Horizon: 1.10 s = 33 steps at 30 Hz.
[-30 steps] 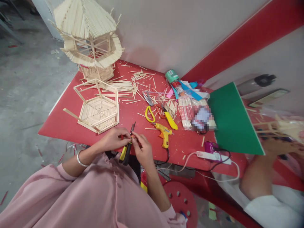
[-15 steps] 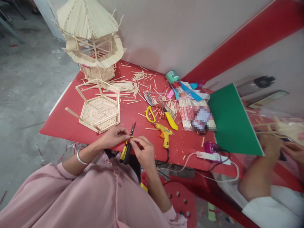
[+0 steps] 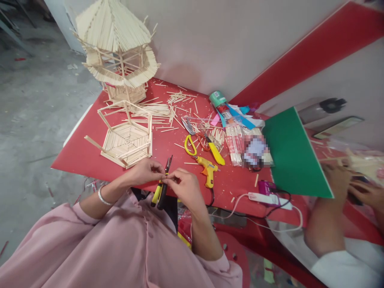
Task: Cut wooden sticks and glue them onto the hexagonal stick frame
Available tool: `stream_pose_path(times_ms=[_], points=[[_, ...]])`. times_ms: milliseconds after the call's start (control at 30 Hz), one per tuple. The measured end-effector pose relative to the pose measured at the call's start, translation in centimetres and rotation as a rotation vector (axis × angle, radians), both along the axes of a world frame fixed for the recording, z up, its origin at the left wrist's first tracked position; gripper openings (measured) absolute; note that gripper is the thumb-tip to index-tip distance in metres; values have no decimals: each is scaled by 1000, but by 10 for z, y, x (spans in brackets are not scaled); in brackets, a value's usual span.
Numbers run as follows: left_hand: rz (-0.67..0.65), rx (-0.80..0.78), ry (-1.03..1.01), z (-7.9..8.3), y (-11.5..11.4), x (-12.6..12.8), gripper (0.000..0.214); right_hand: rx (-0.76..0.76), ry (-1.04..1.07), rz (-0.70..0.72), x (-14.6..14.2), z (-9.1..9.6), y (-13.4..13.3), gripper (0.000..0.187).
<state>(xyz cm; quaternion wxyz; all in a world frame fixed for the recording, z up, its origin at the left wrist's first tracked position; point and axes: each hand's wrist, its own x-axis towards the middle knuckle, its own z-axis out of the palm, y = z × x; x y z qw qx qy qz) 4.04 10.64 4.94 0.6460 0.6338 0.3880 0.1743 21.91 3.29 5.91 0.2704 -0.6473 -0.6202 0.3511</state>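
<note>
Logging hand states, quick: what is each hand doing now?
Left hand: closed, pinching the pliers.
Right hand: closed, pinching the pliers too.

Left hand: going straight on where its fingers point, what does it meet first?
The pliers: the left hand points right and its fingertips already seem to touch them. Right behind are the right hand and its fingers. Depth is unclear.

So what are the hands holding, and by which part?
Yellow-and-black pliers, pinched by left hand and right hand around the middle; tip and handle ends stick out.
</note>
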Motion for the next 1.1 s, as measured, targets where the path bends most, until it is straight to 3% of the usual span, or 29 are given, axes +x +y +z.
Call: stream_pose_path(times_ms=[200, 367, 567, 767, 833, 1000, 1100], points=[[-14, -16, -21, 1, 1, -1, 12, 40, -272, 54, -6, 13, -3, 10], [3, 85, -9, -4, -1, -1, 11, 58, -279, 48, -9, 9, -4, 10], [36, 391, -53, -19, -9, -6, 9, 65, -31, 68, -1, -5, -6, 14], [64, 1086, -241, -39, -14, -10, 10, 43, 76, 137, 7, -12, -1, 26], [52, 1251, -240, -42, -16, -12, 16, 37, 88, 159, 7, -13, 2, 25], [56, 1377, -191, -45, -23, -14, 25, 54, 111, 166, 7, -16, 5, 23], [162, 1385, -147, -50, -27, -11, 21, 74, 118, 158, 6, -17, 4, 20]])
